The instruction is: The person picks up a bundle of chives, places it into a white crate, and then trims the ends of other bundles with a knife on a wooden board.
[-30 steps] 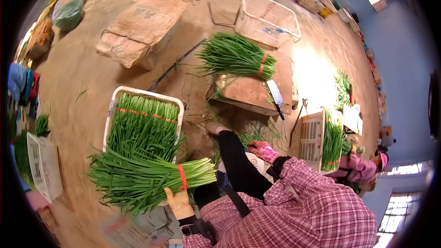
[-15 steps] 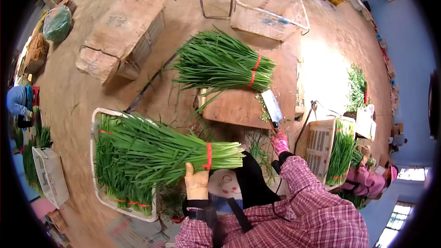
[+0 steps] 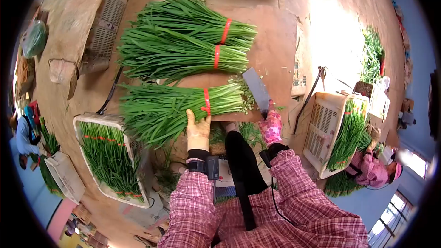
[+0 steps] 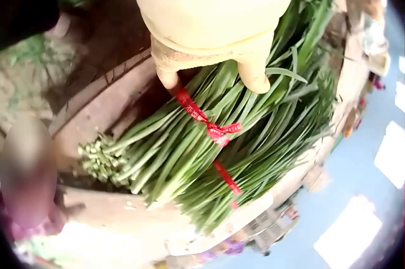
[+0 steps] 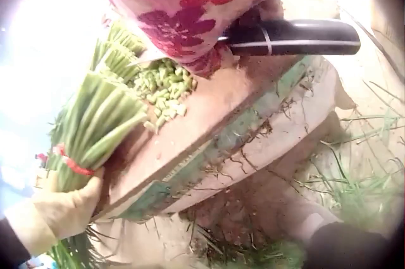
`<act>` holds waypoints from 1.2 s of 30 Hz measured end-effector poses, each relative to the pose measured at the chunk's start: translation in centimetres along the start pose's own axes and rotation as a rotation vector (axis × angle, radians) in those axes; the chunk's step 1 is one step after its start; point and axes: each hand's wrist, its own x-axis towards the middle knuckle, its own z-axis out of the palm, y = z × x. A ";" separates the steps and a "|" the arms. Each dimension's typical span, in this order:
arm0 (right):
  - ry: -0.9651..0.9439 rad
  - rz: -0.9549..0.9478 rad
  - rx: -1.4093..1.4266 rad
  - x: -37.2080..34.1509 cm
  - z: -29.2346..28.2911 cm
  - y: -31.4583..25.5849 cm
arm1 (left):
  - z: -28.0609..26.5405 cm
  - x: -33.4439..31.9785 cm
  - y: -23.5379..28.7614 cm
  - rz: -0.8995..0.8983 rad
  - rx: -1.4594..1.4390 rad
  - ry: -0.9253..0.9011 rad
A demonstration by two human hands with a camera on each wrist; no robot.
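My left hand [image 3: 199, 133], in a cream glove, grips a bunch of garlic chives [image 3: 161, 103] beside its red tie. The bunch lies at the front edge of a wooden board [image 3: 273, 41], pale stem ends to the right. My right hand [image 3: 271, 126], in a pink flowered glove, holds a cleaver [image 3: 256, 89], its broad blade close to those stem ends. In the right wrist view the black handle [image 5: 310, 38] sticks out past the glove. Chopped stem bits [image 5: 168, 92] lie by the cut ends. Two more tied bunches [image 3: 183, 59] rest behind on the board.
A white crate [image 3: 112, 156] of tied chives stands at left, and another filled crate [image 3: 321, 131] at right. A cardboard-covered crate [image 3: 98, 27] is at the far left. Loose chive leaves [image 3: 250, 133] lie below the board. Another person [image 3: 370, 167] sits at right.
My left hand has carried the bunch from over the left crate onto the board. My right hand has taken hold of the cleaver and brought it to the stem ends. The view has shifted.
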 end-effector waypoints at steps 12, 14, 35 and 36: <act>0.031 0.122 0.462 -3.6 -0.4 0.6 | 8.7 -5.2 4.9 -0.270 2.070 -0.174; -0.017 0.154 0.441 -3.9 -1.2 0.4 | 9.7 -6.0 3.9 0.829 2.221 -0.595; -0.081 0.316 0.789 -9.4 -4.1 -9.2 | 10.5 2.1 -3.1 0.992 2.841 -0.545; -0.079 0.217 0.586 -9.3 -4.6 -9.1 | 10.5 2.2 -3.1 0.979 2.839 -0.549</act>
